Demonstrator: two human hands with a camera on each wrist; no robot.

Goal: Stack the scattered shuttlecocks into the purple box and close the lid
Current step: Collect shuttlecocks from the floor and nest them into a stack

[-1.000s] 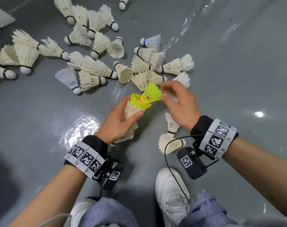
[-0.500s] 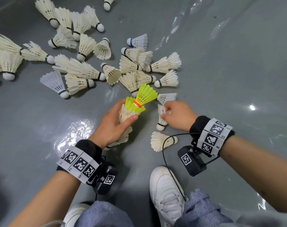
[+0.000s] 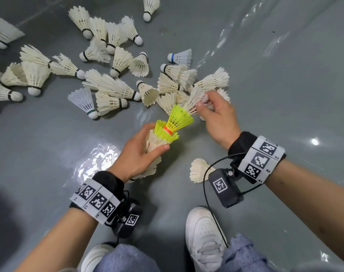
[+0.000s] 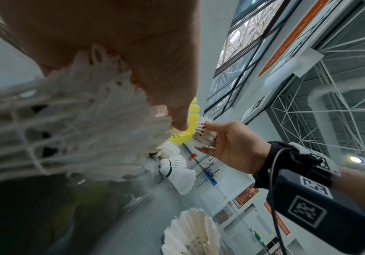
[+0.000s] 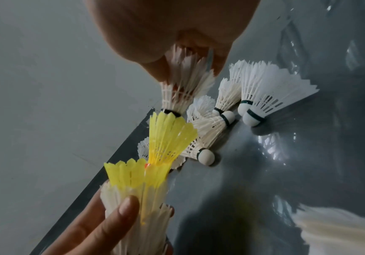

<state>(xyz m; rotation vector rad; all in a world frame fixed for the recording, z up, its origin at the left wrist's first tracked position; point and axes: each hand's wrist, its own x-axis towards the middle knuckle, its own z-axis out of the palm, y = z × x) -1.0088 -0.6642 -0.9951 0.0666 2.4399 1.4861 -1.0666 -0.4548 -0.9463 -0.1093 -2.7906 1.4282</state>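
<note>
1. Between the two hands, at the yellow mouth of the stack, the right hand (image 3: 216,116) is pinching a white feather shuttlecock (image 5: 182,86) by its skirt, thumb and fingers curled on the feathers, cork end pointing into the topmost yellow shuttlecock (image 3: 179,117).
2. The left hand (image 3: 139,154) is wrapping fingers and thumb round a nested stack (image 3: 154,146) of white shuttlecocks, two yellow ones topping it; the stack is tilting up and away from the person.
3. The white shuttlecock's dark-banded cork is sitting just at the rim of the yellow skirt in the right wrist view; whether it is seated inside cannot be told.
4. Step in hand, as judged: building the stack in the hands, one more piece being nested; boxing is not yet begun.
5. Next move, as judged, is calling for the cork to be lined up with the yellow cone's axis and pressed in lightly, sparing the feathers.
6. Scattered shuttlecocks (image 3: 112,89) are lying on the grey floor (image 3: 275,75) beyond the hands, many touching; one more (image 3: 198,171) is lying near the right wrist.
7. Purple box: not showing in any view.
8. White shoes (image 3: 204,238) are standing at the lower edge.
</note>
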